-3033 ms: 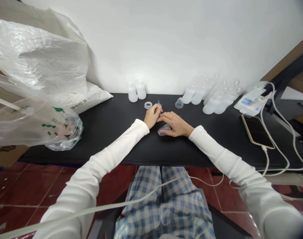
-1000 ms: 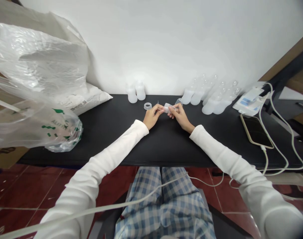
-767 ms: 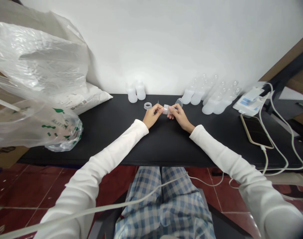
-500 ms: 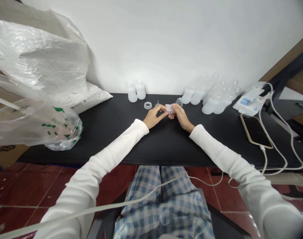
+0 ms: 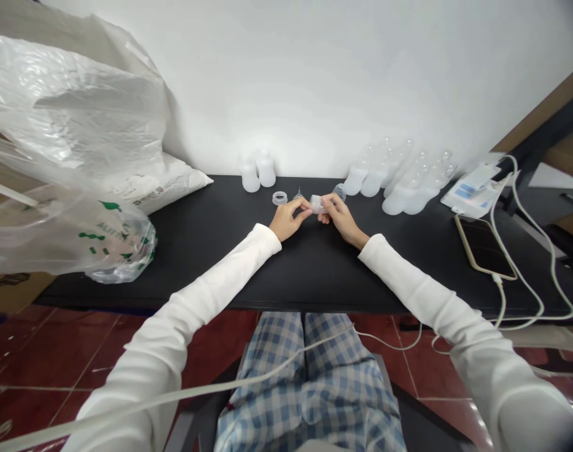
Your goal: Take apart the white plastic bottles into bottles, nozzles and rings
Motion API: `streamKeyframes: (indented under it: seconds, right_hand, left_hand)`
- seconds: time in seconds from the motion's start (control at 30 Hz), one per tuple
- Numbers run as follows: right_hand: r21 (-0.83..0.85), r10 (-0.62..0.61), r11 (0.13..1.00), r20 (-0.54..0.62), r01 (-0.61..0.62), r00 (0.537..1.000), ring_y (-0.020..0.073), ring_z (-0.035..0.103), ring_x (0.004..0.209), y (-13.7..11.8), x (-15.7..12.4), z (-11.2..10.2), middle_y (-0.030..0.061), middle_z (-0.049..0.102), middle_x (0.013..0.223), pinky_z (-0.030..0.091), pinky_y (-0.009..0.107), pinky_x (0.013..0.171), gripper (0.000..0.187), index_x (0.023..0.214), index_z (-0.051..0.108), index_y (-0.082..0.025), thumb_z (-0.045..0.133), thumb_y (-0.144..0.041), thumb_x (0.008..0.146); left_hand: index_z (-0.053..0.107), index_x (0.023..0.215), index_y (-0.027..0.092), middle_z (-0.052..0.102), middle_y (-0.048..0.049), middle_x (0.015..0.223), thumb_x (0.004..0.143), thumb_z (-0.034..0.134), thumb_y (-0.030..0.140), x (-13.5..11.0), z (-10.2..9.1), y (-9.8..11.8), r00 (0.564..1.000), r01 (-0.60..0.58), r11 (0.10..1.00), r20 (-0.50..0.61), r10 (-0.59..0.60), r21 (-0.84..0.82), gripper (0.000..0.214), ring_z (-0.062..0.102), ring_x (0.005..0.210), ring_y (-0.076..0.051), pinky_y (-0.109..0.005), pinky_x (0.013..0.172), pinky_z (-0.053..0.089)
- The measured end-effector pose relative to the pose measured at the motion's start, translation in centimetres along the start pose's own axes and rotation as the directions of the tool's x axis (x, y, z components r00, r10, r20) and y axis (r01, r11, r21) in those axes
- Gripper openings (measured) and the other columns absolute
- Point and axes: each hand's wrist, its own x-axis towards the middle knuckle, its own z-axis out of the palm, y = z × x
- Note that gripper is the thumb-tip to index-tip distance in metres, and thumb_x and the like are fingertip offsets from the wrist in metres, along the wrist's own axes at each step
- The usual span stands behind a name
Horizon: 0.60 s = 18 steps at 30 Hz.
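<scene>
Between my hands is a small translucent white bottle (image 5: 316, 204), turned on its side above the black table, much of it covered by fingers. My right hand (image 5: 342, 218) is closed around its right part. At its left end, the thumb and fingertips of my left hand (image 5: 289, 218) pinch it. A translucent screw ring (image 5: 279, 198) lies on the table just left of my left hand. Behind those fingers a clear pointed teat (image 5: 299, 194) shows in part. Beyond my right hand lies a clear dome-shaped cap (image 5: 340, 191), partly hidden.
Two white bottles without tops (image 5: 258, 171) stand by the wall. Several bottles with clear domed tops (image 5: 418, 185) are grouped at back right. A phone (image 5: 485, 247) with cables and a white box (image 5: 472, 190) lie right. Plastic bags (image 5: 112, 232) crowd the left; a cable (image 5: 262, 378) crosses my lap.
The bottle has turned slightly in my hands, and more of its white left end shows. My left fingers have shifted a little to the left. The things on the table stay in place.
</scene>
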Motion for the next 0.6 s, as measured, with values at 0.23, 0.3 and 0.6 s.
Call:
streamKeyframes:
  seconds: [0.23,0.3,0.6]
  right_hand:
    - [-0.052,-0.036,0.998,0.038,0.038,0.999,0.0116,0.060,0.061,0.93,0.19,0.28,-0.0009,0.069,0.073,0.041,0.023,0.049,0.053,0.095,0.045,-0.026,0.065,-0.074,0.081]
    - [-0.093,-0.069,0.993,0.030,0.071,0.997,0.0132,0.061,0.064,1.00,0.00,0.42,-0.0005,0.068,0.077,0.046,0.026,0.053,0.051,0.098,0.046,-0.026,0.066,-0.071,0.082]
    - [-0.537,-0.339,0.778,0.078,0.326,0.938,0.0224,0.064,0.090,0.95,-0.66,0.11,0.0103,0.068,0.108,0.057,0.041,0.082,0.049,0.115,0.054,-0.022,0.060,-0.064,0.092]
  left_hand:
    - [0.055,0.079,0.020,0.064,-0.0018,0.078,0.094,0.061,0.041,0.19,-0.06,0.36,0.993,0.101,0.995,-0.057,-0.101,-0.013,0.027,0.057,0.077,-0.016,-0.029,0.078,0.046]
    - [0.053,0.077,0.021,0.060,-0.0006,0.075,0.095,0.059,0.039,0.16,-0.03,0.54,0.991,0.113,0.994,-0.075,-0.113,-0.001,0.026,0.052,0.073,-0.015,-0.029,0.073,0.043]
    - [0.045,0.073,0.021,0.044,0.0022,0.068,0.097,0.058,0.043,0.11,0.68,0.44,0.976,0.141,0.971,-0.134,-0.169,-0.196,0.035,0.044,0.065,-0.014,-0.030,0.068,0.038]
